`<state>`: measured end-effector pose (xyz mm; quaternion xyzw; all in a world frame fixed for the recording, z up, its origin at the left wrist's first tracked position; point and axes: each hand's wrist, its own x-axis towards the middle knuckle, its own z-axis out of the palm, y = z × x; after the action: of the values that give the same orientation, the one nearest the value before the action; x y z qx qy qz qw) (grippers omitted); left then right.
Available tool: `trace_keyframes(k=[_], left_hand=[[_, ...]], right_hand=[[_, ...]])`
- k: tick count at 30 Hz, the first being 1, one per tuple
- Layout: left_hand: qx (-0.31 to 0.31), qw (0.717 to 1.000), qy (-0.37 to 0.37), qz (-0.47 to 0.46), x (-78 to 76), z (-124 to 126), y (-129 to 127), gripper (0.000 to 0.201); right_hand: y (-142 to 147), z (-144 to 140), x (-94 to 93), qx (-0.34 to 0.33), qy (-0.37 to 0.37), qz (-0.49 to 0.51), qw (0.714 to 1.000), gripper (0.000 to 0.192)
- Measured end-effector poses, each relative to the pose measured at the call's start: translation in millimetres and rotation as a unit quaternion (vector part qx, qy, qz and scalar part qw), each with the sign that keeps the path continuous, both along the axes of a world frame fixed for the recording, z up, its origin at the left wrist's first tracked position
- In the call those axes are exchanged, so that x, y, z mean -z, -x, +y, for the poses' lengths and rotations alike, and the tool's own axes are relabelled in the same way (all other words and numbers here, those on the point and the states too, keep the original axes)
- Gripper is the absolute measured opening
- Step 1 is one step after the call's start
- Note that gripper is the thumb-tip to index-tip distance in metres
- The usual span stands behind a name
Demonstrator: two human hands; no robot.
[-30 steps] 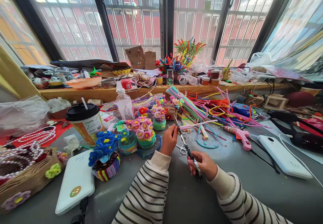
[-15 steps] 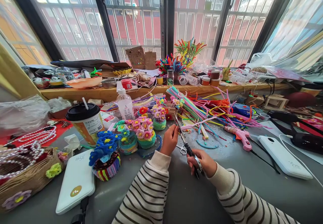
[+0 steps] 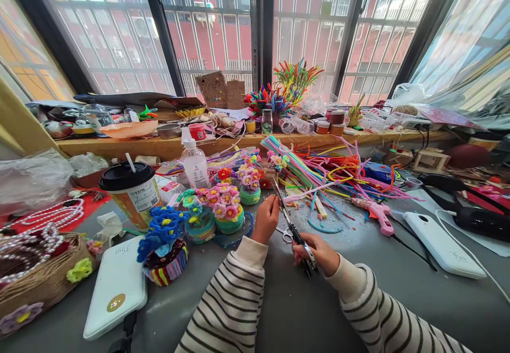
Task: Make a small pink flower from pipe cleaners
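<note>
The right hand (image 3: 314, 255) gripped scissors (image 3: 292, 231), blades pointing away from the near table (image 3: 398, 300) edge. The left hand (image 3: 266, 217) pinched something too small to identify beside the blades.

Scissors (image 3: 292, 231) lie between both hands on the table (image 3: 398, 294) — flower pots (image 3: 223, 209) left, glue gun (image 3: 374, 214) right.

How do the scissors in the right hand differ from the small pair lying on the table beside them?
The scissors in the right hand are long with dark handles; the small scissors are short and silvery. The long pair is held, its blades pointing away towards the left hand; the small pair lies flat on the grey table, untouched. Both are metal-bladed and sit between the two hands.
</note>
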<state>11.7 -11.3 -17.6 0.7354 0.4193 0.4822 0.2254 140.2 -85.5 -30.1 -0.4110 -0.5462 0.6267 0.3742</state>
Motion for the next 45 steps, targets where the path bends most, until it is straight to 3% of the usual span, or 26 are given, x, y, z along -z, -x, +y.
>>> trace_keyframes(k=[5,20,25,29,34,45], left_hand=[[0.003,0.999,-0.025,0.039,1.9,0.2,-0.3,0.024],[-0.008,1.000,-0.020,-0.014,2.1,-0.1,-2.1,0.024],[-0.015,1.000,-0.013,-0.020,0.5,-0.5,-2.9,0.025],[-0.016,0.997,0.012,-0.081,-1.0,-1.6,0.0,0.026],[-0.011,0.984,0.044,-0.170,-2.3,-1.4,2.8,0.027],[0.035,0.991,0.046,-0.121,-4.0,-3.9,2.7,0.030]], right_hand=[[-3.6,7.1,-2.3,-0.021,0.027,-0.025,0.999,0.041],[-0.9,4.6,0.1,0.010,-0.037,-0.052,0.998,0.029],[0.4,1.2,-4.0,0.016,-0.017,-0.029,0.999,0.034],[-0.1,0.8,-11.2,0.022,0.009,-0.012,1.000,0.044],[-6.6,-1.9,-14.5,-0.033,0.017,-0.003,0.999,0.050],[-7.4,-1.2,-4.4,-0.026,-0.046,-0.016,0.998,0.042]])
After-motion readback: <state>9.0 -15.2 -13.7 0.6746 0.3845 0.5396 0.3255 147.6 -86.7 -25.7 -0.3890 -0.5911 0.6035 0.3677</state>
